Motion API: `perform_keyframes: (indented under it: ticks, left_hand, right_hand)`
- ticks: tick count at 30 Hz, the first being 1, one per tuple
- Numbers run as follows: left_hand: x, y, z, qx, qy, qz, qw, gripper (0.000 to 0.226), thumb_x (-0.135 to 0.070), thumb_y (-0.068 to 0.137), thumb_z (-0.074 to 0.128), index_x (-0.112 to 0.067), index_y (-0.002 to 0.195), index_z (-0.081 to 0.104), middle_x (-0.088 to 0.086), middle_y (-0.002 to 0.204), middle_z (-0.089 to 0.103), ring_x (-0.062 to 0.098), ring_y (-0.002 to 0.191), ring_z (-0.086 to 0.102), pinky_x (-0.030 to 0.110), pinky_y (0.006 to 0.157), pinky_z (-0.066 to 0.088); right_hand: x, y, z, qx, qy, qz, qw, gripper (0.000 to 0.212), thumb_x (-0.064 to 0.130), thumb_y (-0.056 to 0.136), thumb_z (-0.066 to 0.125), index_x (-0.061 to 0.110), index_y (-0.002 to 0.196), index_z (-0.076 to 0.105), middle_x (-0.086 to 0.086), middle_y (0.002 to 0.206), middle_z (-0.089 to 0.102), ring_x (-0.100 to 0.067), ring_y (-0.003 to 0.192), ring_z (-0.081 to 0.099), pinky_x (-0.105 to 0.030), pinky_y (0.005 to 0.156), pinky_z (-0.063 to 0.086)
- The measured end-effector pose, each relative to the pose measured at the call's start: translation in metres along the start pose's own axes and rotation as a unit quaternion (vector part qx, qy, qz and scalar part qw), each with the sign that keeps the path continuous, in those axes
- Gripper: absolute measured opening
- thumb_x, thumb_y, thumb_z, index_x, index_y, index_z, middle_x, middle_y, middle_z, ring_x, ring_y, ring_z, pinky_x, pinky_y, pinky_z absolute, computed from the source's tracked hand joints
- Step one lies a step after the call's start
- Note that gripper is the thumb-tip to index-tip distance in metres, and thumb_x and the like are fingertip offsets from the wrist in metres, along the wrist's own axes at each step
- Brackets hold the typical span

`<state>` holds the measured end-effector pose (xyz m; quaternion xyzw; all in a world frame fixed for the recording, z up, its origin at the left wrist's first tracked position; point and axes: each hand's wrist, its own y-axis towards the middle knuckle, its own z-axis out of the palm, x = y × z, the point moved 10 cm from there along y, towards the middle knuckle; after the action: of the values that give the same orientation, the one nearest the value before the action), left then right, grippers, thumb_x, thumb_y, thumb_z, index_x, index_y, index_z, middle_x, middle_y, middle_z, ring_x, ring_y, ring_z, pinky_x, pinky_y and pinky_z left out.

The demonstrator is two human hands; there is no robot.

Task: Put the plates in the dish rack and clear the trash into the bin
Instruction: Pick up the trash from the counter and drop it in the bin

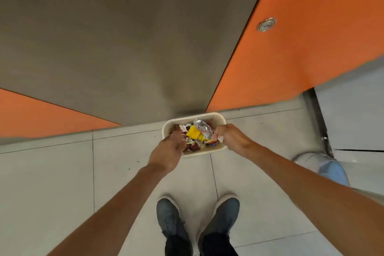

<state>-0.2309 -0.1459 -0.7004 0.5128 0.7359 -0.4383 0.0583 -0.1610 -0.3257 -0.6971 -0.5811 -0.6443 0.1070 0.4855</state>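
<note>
Cream bin [187, 118] beneath left hand [168, 150]

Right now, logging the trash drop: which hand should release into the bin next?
Probably right: the right hand pinches a white scrap at the bin rim, while the left hand seems empty.

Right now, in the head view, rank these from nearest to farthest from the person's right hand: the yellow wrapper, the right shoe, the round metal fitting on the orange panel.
From the right hand:
1. The yellow wrapper, in the bin beside it.
2. The right shoe, on the floor.
3. The round metal fitting, on the orange panel.
</note>
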Motion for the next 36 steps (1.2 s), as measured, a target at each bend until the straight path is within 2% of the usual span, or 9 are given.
perform_keyframes:
  ticks: [3, 6, 13, 19, 21, 23, 28, 31, 36]
  left_hand:
    - [0.033, 0.028, 0.037, 0.042, -0.047, -0.05, 0.997, 0.029, -0.034, 0.104, 0.033, -0.018, 0.121, 0.049, 0.008, 0.123, 0.061, 0.033, 0.11, 0.057, 0.041, 0.096, 0.044]
    - [0.042, 0.056, 0.052, 0.041, -0.13, -0.051, 0.989, 0.013, -0.014, 0.098, 0.043, -0.019, 0.096, 0.055, 0.002, 0.089, 0.061, 0.022, 0.082, 0.059, 0.028, 0.079, 0.05]
    - [0.017, 0.112, 0.042, -0.062, 0.0, 0.154, 0.986, 0.037, 0.002, 0.086, 0.059, -0.026, 0.107, 0.074, 0.0, 0.112, 0.067, 0.026, 0.099, 0.063, 0.041, 0.087, 0.051]
    - [0.03, 0.101, 0.072, 0.001, 0.147, 0.168, 0.975, 0.074, -0.01, 0.093, 0.056, -0.039, 0.152, 0.023, -0.003, 0.16, 0.014, 0.036, 0.145, 0.016, 0.054, 0.116, 0.023]
    - [0.031, 0.089, 0.066, -0.014, 0.172, 0.16, 0.972, 0.076, -0.015, 0.094, 0.057, -0.038, 0.154, 0.017, -0.001, 0.162, 0.006, 0.038, 0.148, 0.007, 0.057, 0.118, 0.016]
    - [0.025, 0.075, 0.055, -0.061, 0.205, 0.177, 0.961, 0.071, -0.016, 0.091, 0.059, -0.034, 0.152, 0.026, 0.003, 0.161, 0.013, 0.04, 0.147, 0.013, 0.06, 0.115, 0.017]
    - [0.02, 0.047, 0.071, -0.08, 0.28, 0.272, 0.917, 0.046, -0.021, 0.085, 0.065, -0.027, 0.13, 0.058, 0.006, 0.14, 0.047, 0.034, 0.124, 0.05, 0.053, 0.097, 0.048]
    - [0.034, 0.061, 0.086, -0.01, 0.222, 0.195, 0.955, 0.043, -0.03, 0.097, 0.052, -0.022, 0.139, 0.049, 0.004, 0.149, 0.037, 0.03, 0.121, 0.054, 0.044, 0.084, 0.054]
    - [0.062, 0.113, 0.115, 0.106, 0.185, 0.066, 0.975, 0.062, -0.045, 0.102, 0.022, -0.018, 0.156, 0.01, 0.007, 0.164, -0.001, 0.028, 0.149, 0.014, 0.041, 0.12, 0.018]
  right_hand:
    - [-0.027, 0.039, 0.024, 0.015, 0.07, 0.034, 0.997, 0.019, 0.018, 0.092, 0.056, 0.022, 0.075, 0.064, -0.007, 0.098, 0.062, -0.025, 0.095, 0.057, -0.033, 0.08, 0.042]
    - [-0.044, 0.069, 0.036, 0.007, 0.079, 0.041, 0.996, 0.015, 0.013, 0.095, 0.056, 0.021, 0.086, 0.066, -0.005, 0.102, 0.06, -0.022, 0.095, 0.056, -0.026, 0.077, 0.042]
    - [-0.037, 0.103, 0.028, -0.088, 0.049, -0.06, 0.993, 0.028, 0.003, 0.085, 0.068, 0.009, 0.113, 0.065, -0.002, 0.11, 0.058, -0.014, 0.097, 0.054, -0.018, 0.079, 0.041]
    - [-0.036, 0.085, 0.005, -0.138, 0.078, -0.104, 0.982, 0.047, 0.004, 0.078, 0.075, 0.019, 0.121, 0.064, -0.002, 0.124, 0.056, -0.015, 0.112, 0.054, -0.006, 0.088, 0.039]
    - [-0.035, 0.07, 0.001, -0.164, 0.05, -0.132, 0.976, 0.043, 0.0, 0.081, 0.068, 0.014, 0.122, 0.064, -0.005, 0.128, 0.057, -0.021, 0.119, 0.053, -0.023, 0.103, 0.04]
    - [-0.036, 0.057, 0.017, -0.136, -0.002, -0.156, 0.978, 0.044, 0.004, 0.086, 0.064, 0.011, 0.129, 0.06, -0.006, 0.138, 0.052, -0.023, 0.127, 0.048, -0.037, 0.111, 0.037]
    - [-0.045, 0.057, 0.083, 0.015, -0.113, -0.138, 0.984, 0.064, 0.037, 0.101, 0.046, 0.024, 0.156, 0.014, 0.003, 0.162, 0.009, -0.017, 0.148, 0.013, -0.032, 0.116, 0.025]
    - [-0.037, 0.073, 0.079, -0.027, -0.093, -0.129, 0.987, 0.061, 0.035, 0.1, 0.048, 0.021, 0.154, 0.023, -0.003, 0.159, 0.016, -0.025, 0.143, 0.028, -0.038, 0.114, 0.032]
    - [-0.038, 0.079, 0.07, -0.073, -0.068, -0.131, 0.986, 0.048, 0.018, 0.095, 0.054, 0.016, 0.142, 0.046, -0.007, 0.15, 0.034, -0.025, 0.138, 0.033, -0.04, 0.112, 0.034]
